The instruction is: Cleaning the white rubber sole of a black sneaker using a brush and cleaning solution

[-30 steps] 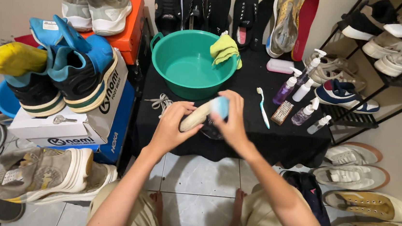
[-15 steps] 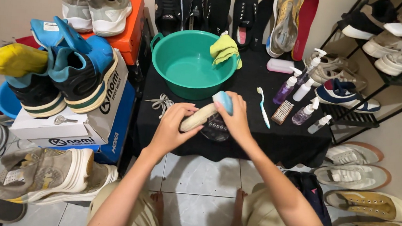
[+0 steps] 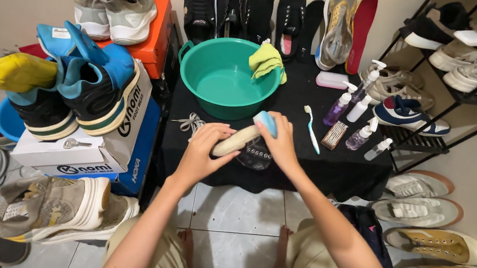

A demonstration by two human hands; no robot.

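Now | left hand (image 3: 202, 154) grips shoe (image 3: 237, 141), long axis 8-to-2 o'clock | right hand (image 3: 279, 143) pinches blue sponge (image 3: 265, 122) at the shoe's 2 o'clock end, touching it | basin (image 3: 224, 78) at 12.

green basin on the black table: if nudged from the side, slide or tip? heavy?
The green basin looks wide and low, so it would probably slide rather than tip. It seems thin plastic, likely light. A yellow cloth draped on its rim may slip off.
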